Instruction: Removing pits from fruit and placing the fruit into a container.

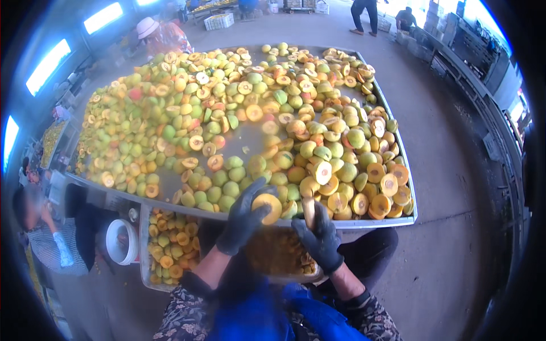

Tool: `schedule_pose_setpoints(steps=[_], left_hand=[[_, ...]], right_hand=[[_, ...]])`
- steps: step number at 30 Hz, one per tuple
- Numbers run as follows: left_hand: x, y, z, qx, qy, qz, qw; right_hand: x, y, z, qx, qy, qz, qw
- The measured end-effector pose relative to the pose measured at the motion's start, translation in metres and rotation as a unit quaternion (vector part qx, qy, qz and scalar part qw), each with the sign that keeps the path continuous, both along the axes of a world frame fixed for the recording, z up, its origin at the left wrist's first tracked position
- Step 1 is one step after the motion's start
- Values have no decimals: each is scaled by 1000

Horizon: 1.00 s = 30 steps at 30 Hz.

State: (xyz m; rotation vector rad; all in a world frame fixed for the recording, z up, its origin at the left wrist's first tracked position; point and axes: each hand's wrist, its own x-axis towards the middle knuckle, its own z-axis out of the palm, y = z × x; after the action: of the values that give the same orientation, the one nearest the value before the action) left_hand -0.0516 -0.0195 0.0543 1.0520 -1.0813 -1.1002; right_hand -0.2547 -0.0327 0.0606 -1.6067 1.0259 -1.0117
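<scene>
In my left hand (245,219), gloved in dark grey, a peach half (267,208) is gripped with its yellow cut face up. My right hand (322,236), gloved alike, pinches a narrow tan-orange piece (309,212) that looks like a peach half seen edge-on. Both hands are at the near edge of a metal-rimmed table (364,224) heaped with green-yellow peaches (227,189), many of them halved. Under that edge, between my forearms, a container of small brown pieces (278,250) is blurred and partly hidden.
A crate of peach halves (170,244) stands below the table, left of my left forearm. Beyond it are a white bucket (121,241) and a seated person (48,238). Someone in a pink hat (147,27) is at the far left. A long metal rail (483,108) runs along the right.
</scene>
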Motion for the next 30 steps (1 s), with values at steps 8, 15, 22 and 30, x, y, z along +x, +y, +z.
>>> schedule_pose_setpoints(steps=[8,15,22,30], left_hand=[[-62,38,12,-138,-137,110,975],[-65,51,49,-80,-70,184,977],[-72,66,61,-58,66,148,985],[-65,50,46,-96,-119,217,964]], right_hand=[[22,24,14,342,-314,65,884],[1,46,17,-144,98,71,982],[7,55,31,-241,94,138,956],[7,56,29,-53,9,200,978]])
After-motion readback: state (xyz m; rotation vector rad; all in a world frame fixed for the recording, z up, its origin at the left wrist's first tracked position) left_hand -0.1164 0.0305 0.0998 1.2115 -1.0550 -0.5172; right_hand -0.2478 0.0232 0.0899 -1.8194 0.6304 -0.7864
